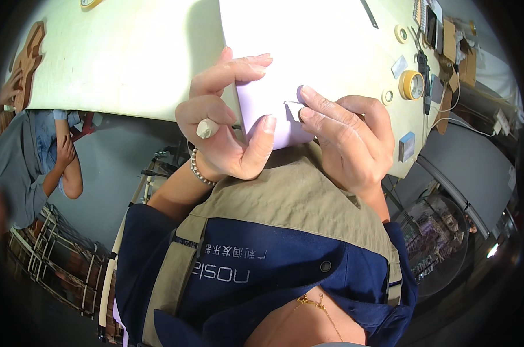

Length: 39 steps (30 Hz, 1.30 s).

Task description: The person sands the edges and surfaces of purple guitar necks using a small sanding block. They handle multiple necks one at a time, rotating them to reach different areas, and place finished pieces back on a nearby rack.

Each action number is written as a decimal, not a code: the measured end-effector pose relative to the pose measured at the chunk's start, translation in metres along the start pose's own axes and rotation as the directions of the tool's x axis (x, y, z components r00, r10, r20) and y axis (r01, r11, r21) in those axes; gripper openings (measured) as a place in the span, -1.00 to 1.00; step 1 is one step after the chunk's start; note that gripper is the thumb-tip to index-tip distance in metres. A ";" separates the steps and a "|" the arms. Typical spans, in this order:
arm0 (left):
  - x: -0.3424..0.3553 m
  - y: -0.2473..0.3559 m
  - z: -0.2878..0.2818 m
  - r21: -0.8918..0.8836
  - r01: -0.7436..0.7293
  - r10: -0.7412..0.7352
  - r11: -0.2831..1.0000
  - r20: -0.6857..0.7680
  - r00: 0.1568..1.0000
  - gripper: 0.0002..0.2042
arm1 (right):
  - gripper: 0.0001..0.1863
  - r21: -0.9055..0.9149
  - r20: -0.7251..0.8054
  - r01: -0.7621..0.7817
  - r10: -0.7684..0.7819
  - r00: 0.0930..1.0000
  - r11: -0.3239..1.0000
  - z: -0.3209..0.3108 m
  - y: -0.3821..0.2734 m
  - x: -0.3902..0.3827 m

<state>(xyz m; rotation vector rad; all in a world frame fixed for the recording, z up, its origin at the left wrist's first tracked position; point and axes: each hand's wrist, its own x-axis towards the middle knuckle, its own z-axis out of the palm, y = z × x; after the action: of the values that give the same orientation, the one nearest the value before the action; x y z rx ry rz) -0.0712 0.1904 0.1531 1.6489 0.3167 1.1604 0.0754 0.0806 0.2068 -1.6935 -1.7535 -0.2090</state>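
Observation:
A smooth, pale lilac panel (273,110) lies in front of my chest, its far part washed out by glare. My left hand (227,118) is at the panel's left edge, with fingertips and thumb over its surface. Among that hand's curled fingers sits a whitish, lumpy wad (206,128); its material is unclear. My right hand (351,130) is over the panel's right side, its first fingers pinching a thin, pale, pointed piece (293,103). The tip of this piece meets or nearly meets the lilac surface, casting a small shadow. Its kind I cannot make out.
On the pale table (129,52), a yellow tape roll (412,85), smaller rolls, a dark slim tool (425,81) and a blue box (407,147) lie to the right. At far left a co-worker's hand touches a brown wooden piece (30,63). A round fan (432,243) stands lower right.

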 end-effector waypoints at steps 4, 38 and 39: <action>0.000 -0.001 0.001 -0.006 -0.023 0.023 1.000 -0.007 1.000 -0.62 | -0.73 -0.003 0.031 -0.016 0.016 0.999 1.000 -0.003 -0.003 0.001; 0.000 -0.003 0.002 -0.005 -0.055 0.055 0.998 0.009 0.998 -0.62 | -0.77 0.047 0.016 -0.155 0.154 0.988 0.987 0.000 -0.010 -0.001; 0.000 -0.003 0.002 -0.006 -0.055 0.055 0.998 0.008 0.998 -0.62 | -0.76 0.025 0.022 -0.126 0.125 0.992 0.992 0.000 -0.009 -0.001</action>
<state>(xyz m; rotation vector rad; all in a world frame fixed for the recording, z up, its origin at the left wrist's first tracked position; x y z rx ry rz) -0.0689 0.1905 0.1502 1.6661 0.2642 1.1941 0.0667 0.0780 0.2096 -1.7854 -1.6504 -0.1118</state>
